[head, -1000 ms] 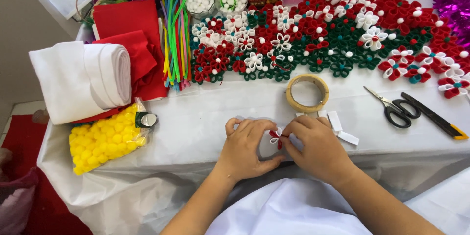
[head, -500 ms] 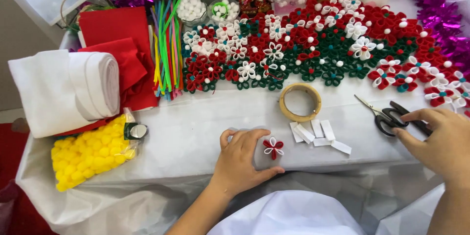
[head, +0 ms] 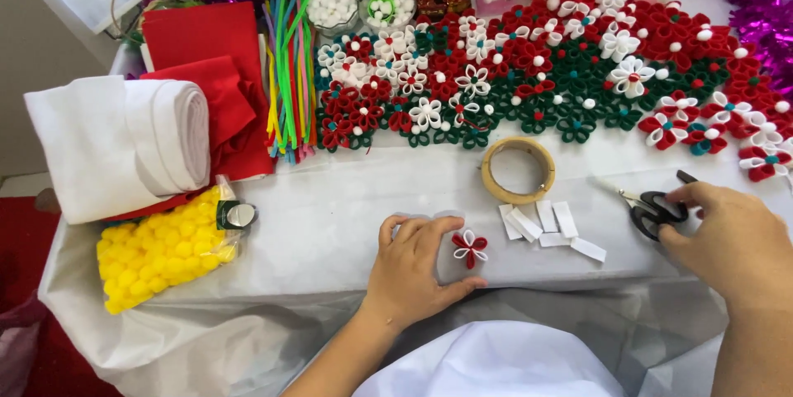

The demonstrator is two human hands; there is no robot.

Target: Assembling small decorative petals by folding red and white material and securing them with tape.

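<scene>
Red-and-white ribbon flower point(head: 469, 247) lies flat on the white table cover point(head: 330, 223), near the front edge, left of centre. Left hand point(head: 410, 269) rests palm-down beside it, fingers loosely curled and spread, thumb and index framing the flower; contact with it is hard to confirm, no closed grip on it. Right hand point(head: 731, 242) is out at the right edge, fingers curled around the black-handled scissors point(head: 652, 204), gripping the handles; the blades point left along the table. Between the two hands: a small cluster of white cut strips point(head: 545, 227), lying loose and partly overlapping. Just behind the strips sits a tan tape roll point(head: 518, 169), flat on its side. Farther back, a dense spread of finished red, green and white flowers point(head: 537, 75) runs across the table. Left side: bag of yellow pompoms point(head: 161, 250), rolled white felt point(head: 124, 145), red felt sheets point(head: 206, 66) and a bundle of coloured pipe cleaners point(head: 287, 75). Purple tinsel point(head: 756, 0) at the back right corner. Two clear tubs of white pompoms point(head: 355, 7) stand behind the flowers.
</scene>
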